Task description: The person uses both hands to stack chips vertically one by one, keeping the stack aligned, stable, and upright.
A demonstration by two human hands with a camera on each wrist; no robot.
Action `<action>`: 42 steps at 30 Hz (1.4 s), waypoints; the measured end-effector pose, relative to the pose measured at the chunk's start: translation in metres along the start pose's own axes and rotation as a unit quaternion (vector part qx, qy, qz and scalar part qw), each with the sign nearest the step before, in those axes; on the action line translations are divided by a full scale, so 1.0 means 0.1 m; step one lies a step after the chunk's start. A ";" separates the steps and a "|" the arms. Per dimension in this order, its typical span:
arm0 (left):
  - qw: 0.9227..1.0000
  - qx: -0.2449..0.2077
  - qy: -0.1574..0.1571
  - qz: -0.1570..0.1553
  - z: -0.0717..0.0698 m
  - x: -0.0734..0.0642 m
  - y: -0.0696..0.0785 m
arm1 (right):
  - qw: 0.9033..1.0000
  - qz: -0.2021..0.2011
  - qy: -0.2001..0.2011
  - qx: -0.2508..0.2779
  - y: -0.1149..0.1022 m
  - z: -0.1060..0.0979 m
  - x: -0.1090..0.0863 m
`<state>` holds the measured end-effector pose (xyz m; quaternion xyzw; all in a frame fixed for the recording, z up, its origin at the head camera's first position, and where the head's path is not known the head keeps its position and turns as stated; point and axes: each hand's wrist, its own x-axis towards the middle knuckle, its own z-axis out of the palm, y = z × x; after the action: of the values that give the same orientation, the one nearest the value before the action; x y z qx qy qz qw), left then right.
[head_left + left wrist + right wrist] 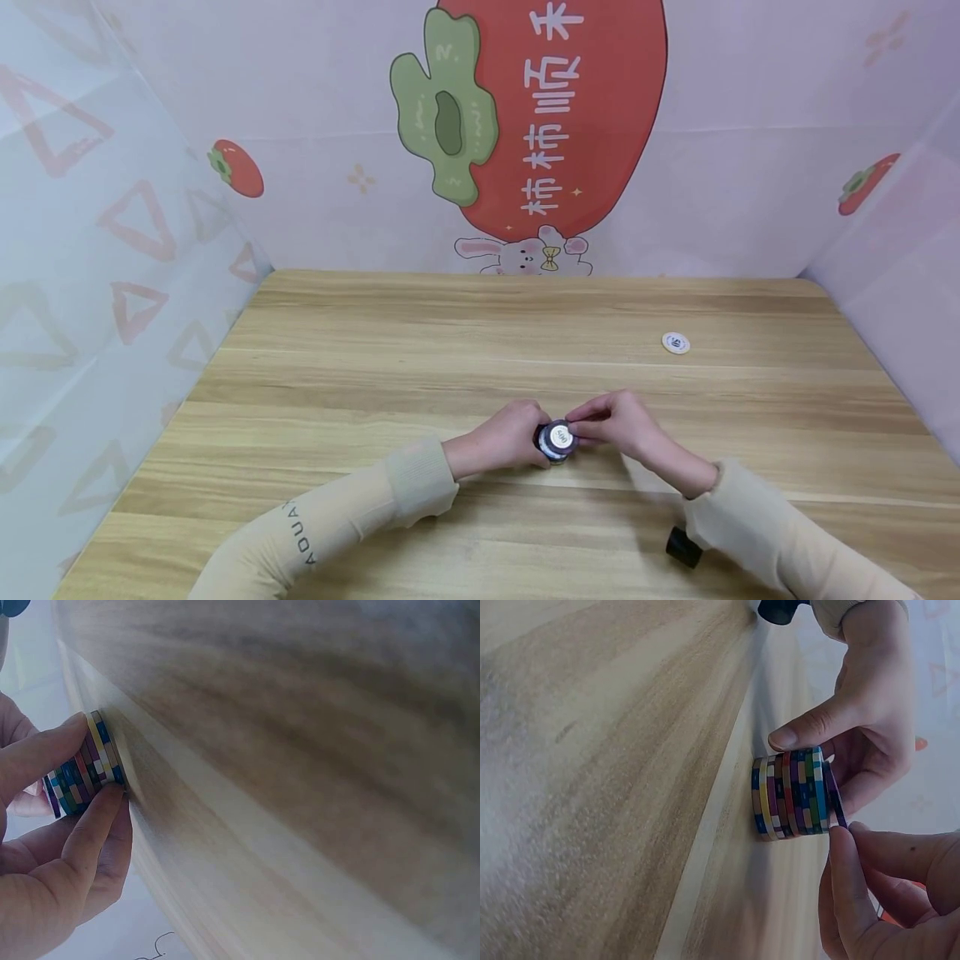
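A stack of multicoloured poker chips [791, 795] stands upright on the wooden table. My left hand [506, 437] grips the stack's side, thumb and fingers curled round it; the left wrist view shows the chips [82, 774] between thumb and fingertips. My right hand [630, 427] pinches the edge of a purple-edged chip [835, 796] at the top of the stack. That chip is slightly tilted, with a gap on one side. Its pale face [560, 436], marked 500, shows from above.
A lone white chip [676, 342] marked 50 lies farther back on the right of the table [375, 333]. Beside the right sleeve lies a small black cylinder [683, 547]. Printed cloth walls [330, 200] enclose the table at the back and sides.
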<state>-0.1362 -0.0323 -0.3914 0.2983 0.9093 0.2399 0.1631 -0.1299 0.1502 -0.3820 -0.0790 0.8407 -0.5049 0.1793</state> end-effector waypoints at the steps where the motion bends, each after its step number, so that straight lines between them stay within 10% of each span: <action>1: 1.000 0.001 0.000 0.002 0.00 0.00 0.00 | 1.000 -0.003 0.003 -0.010 0.00 0.01 0.00; 26: 1.000 -0.009 -0.005 -0.016 -0.01 -0.01 -0.01 | 0.997 -0.044 0.005 -0.061 0.03 0.04 0.03; 42: 1.000 -0.005 -0.002 -0.020 0.02 -0.01 0.00 | 0.977 -0.082 0.059 -0.189 0.26 -0.40 0.22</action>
<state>-0.1347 -0.0324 -0.3933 0.2794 0.9136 0.2407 0.1710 -0.1641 0.1889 -0.3927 -0.1500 0.9205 -0.3540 0.0698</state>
